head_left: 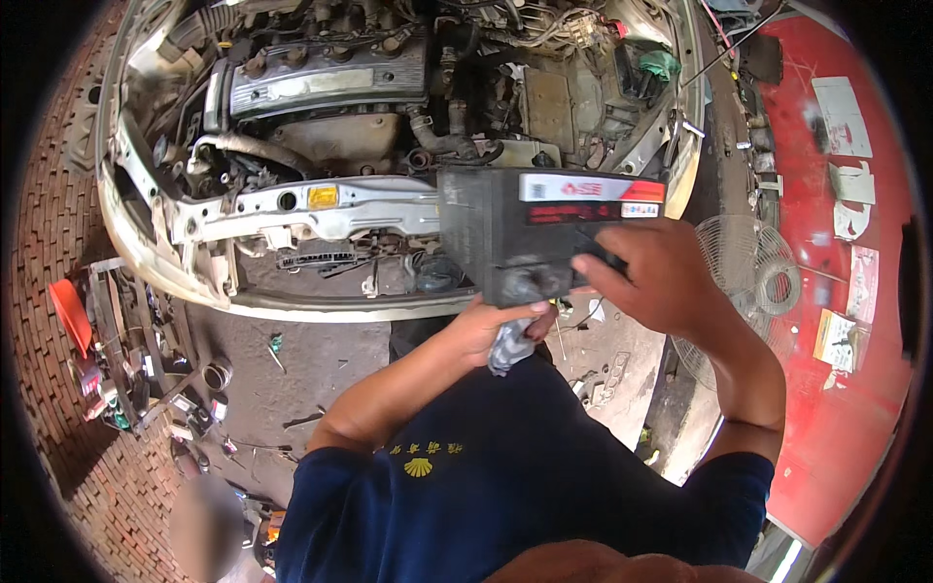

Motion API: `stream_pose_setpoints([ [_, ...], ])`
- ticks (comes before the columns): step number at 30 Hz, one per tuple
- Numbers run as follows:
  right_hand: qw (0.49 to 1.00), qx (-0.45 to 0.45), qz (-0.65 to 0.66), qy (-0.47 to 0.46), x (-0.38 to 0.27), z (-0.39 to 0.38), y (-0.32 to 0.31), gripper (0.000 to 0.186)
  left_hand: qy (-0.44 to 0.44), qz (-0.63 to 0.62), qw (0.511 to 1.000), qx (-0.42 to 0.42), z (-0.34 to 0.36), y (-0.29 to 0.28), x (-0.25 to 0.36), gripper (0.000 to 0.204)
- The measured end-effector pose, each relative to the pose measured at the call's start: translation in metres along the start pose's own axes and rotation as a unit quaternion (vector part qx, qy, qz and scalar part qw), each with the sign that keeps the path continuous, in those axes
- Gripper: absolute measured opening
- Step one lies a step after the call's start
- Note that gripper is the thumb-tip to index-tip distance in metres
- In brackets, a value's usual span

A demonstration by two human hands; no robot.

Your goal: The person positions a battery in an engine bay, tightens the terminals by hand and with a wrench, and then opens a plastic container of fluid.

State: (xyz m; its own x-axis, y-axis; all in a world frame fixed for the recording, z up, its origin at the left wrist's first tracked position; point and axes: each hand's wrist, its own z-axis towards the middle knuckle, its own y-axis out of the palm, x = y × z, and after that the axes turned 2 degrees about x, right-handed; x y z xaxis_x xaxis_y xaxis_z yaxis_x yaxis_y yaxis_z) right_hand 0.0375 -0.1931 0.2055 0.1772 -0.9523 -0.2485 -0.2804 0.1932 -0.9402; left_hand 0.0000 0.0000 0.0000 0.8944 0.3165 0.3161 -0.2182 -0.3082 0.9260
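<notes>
A black plastic container with a white and red label is held in front of me, over the car's front crossmember. My right hand grips it at its lower right part, fingers curled on the dark plastic. My left hand is below the container's lower left corner, closed on a crumpled pale grey cloth or wrapper that hangs from the fingers. Whether the left fingers also support the container is hard to tell.
An open engine bay with engine lies ahead. At left, a cluttered metal cart with an orange piece stands by brickwork. At right are a wire fan guard and a red panel with papers. Small items litter the floor.
</notes>
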Motion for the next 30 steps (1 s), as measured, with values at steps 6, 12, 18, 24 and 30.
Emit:
stream_pose_setpoints([
  [6,0.998,-0.041,-0.006,-0.05,0.024,0.051,-0.012,0.047,-0.008,-0.072,0.997,0.007,0.012,-0.003,0.039,0.053],
  [12,0.983,0.014,0.102,-0.152,0.053,0.048,0.005,0.042,-0.063,-0.015,0.965,0.254,-0.027,-0.006,0.042,0.046],
  [18,0.926,0.107,0.268,-0.245,0.077,0.068,0.042,0.031,0.035,0.057,0.84,0.539,-0.022,0.053,0.033,0.044],
  [24,0.916,0.155,0.219,-0.297,0.082,0.058,0.037,0.018,0.111,0.167,0.816,0.541,0.007,0.072,0.014,0.032],
  [30,0.926,0.087,0.193,-0.312,0.082,0.063,0.029,0.018,0.149,0.212,0.811,0.524,0.011,0.08,0.011,0.023],
])
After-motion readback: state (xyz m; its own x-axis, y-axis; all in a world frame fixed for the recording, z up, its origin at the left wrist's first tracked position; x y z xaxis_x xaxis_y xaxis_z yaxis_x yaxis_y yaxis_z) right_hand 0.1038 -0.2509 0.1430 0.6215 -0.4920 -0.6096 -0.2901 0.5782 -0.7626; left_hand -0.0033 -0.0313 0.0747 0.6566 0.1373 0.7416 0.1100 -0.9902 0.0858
